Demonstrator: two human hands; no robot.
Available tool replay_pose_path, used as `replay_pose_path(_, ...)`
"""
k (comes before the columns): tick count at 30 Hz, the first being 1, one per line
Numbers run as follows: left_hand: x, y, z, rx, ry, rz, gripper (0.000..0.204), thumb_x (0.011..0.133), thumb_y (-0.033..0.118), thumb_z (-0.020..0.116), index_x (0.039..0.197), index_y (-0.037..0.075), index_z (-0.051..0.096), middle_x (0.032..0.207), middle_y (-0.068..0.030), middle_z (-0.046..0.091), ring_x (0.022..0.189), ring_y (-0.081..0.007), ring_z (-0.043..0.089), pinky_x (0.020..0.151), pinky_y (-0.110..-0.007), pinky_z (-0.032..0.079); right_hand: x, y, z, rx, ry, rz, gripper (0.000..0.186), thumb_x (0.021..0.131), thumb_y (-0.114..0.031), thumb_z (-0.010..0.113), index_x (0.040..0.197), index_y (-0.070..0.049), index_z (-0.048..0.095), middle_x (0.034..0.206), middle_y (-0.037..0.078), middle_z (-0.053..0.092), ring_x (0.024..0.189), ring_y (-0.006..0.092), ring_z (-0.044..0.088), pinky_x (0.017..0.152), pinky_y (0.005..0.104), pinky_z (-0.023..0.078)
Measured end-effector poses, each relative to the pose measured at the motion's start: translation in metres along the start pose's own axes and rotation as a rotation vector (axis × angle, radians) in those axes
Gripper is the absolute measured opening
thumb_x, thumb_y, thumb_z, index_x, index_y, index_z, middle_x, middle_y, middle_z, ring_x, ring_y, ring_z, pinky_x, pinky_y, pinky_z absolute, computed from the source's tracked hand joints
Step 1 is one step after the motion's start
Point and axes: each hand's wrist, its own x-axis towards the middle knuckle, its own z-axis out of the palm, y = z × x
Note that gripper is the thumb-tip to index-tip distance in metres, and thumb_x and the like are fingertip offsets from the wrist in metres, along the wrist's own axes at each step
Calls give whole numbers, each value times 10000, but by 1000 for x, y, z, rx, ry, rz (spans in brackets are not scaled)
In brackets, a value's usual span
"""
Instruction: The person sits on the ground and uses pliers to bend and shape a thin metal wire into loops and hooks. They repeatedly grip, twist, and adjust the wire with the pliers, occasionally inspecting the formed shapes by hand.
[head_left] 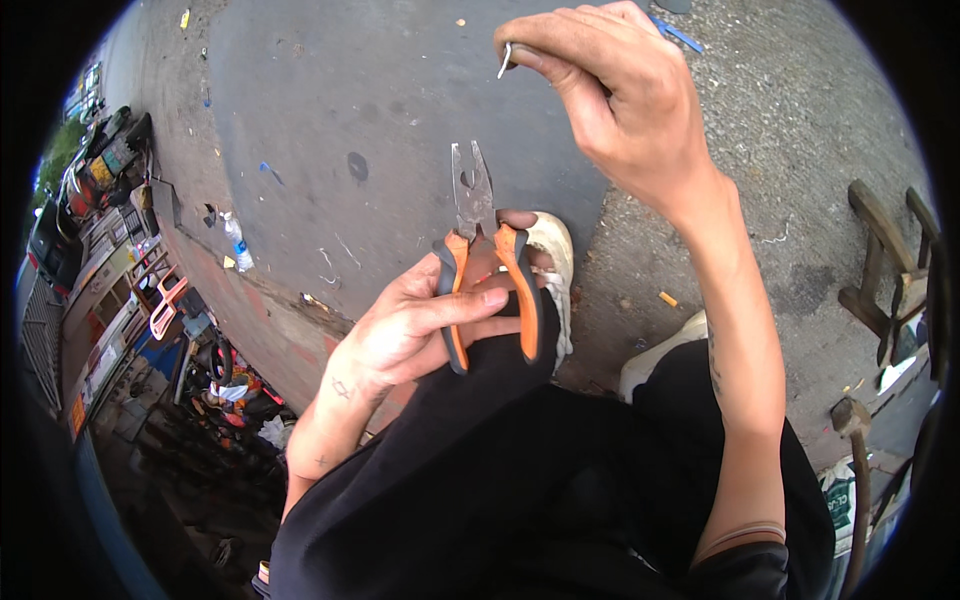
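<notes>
A pair of combination pliers with orange and black handles lies across the fingers of my left hand. Its metal jaws point away from me and stand slightly apart. My thumb rests over one handle, with fingers passing behind and between the two. Farther off and to the right, my right hand is raised, its thumb and forefinger pinched together. A short, thin, pale piece like wire sticks out of that pinch; the rest of it is hidden by the fingers. The pliers and the pale piece are well apart.
Below my hands are my light shoes on dark ground with thin wire bits. A plastic bottle lies left, near piled clutter and a pink chair-like frame. At right are a wooden stool and a hammer.
</notes>
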Motion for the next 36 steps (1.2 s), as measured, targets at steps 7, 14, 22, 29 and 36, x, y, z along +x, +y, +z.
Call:
replay_pose_path(7,-18,5,10,190,-12,45,689,930,8,568,1537,23,243,1364,-298,531,1350,-405,472,1029,-586,465,-2,-7,-9,108,-10,-6,190,793,-22,733,978,-62,722,835,88,708,772,283,670,717,381,489)
replay_pose_path(14,-29,9,24,302,-110,164,711,873,0,585,1491,-78,243,1294,-374,542,1257,-501,535,930,-645,514,-5,-25,-3,176,15,-44,191,794,-37,739,982,-68,719,850,84,710,770,283,667,720,375,487)
replay_pose_path(22,-37,18,20,371,-113,164,650,891,25,585,1462,-78,291,1187,-365,551,1164,-478,589,894,-645,544,-5,-37,7,214,-13,-96,181,808,-57,745,987,-68,717,813,68,704,750,256,663,703,361,475)
replay_pose_path(29,-39,16,13,346,-84,112,609,903,34,585,1442,-45,313,1053,-290,571,1065,-421,630,885,-628,561,-7,-34,22,256,44,-175,175,815,-70,755,987,-69,723,833,63,728,722,223,663,682,344,473)
replay_pose_path(36,-41,16,10,302,-126,127,568,903,39,585,1406,-43,334,962,-251,566,975,-375,644,861,-640,565,-5,-38,20,249,69,-199,182,818,-73,755,996,-68,719,798,57,712,699,221,647,677,342,462)
